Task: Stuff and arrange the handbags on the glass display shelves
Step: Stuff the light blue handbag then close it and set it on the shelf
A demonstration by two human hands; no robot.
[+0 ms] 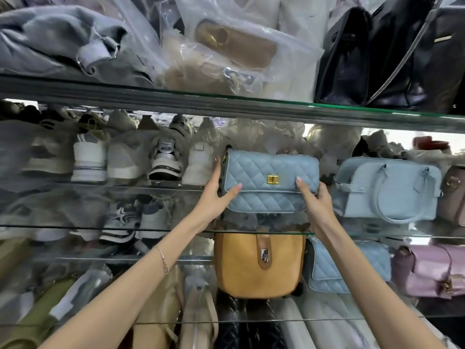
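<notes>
Most fingers (217,170) behind blue quilted handbag (264,167)

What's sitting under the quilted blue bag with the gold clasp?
A glass shelf, and below that a mustard bag with a silver clasp. Whether the quilted blue bag touches the glass cannot be told.

- Grey garment (63,39), crumpled, at the upper left.
- White sneaker (89,159), heel facing out, in the row at middle left.
- Grey-and-black sneaker (166,157), further right in that row, heel out too.
- Second white sneaker (198,162), just beside it on the right.
- Dark sneaker with white stripes (120,222), one level lower, blurred.
- Olive fabric (37,316), at the lower left.
- Beige items (161,311) at the bottom; kind unclear.
</notes>
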